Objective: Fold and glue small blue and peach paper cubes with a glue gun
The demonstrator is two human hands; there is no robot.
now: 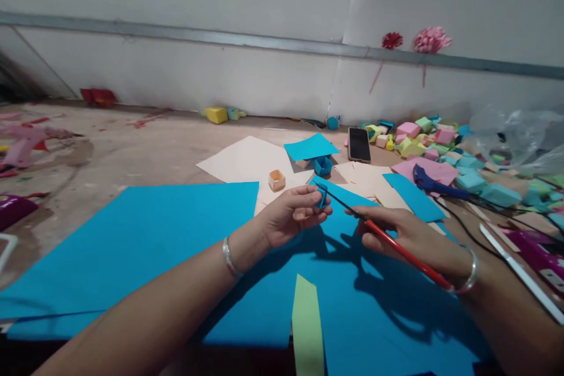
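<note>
My left hand (294, 214) pinches a small blue folded paper piece (322, 195) between its fingers, above the blue sheets. In my right hand (399, 229) is a long slim tool with a red handle (408, 255) and a thin dark front end. The tool's tip reaches the blue piece at my left fingertips; whether it touches or only overlaps it, I cannot tell. Just beyond my hands stand a small cream open paper box (277, 180) and a blue open paper box (324, 165). A large blue sheet (145, 235) lies under my left arm.
A phone (359, 144) lies behind my right hand. Farther right are a heap of small coloured paper boxes (409, 147), a blue glue gun (440, 185) with cords, and a clear plastic bag (506, 135). A pink glue gun (22, 142) is at far left. A green strip (307, 323) lies in front.
</note>
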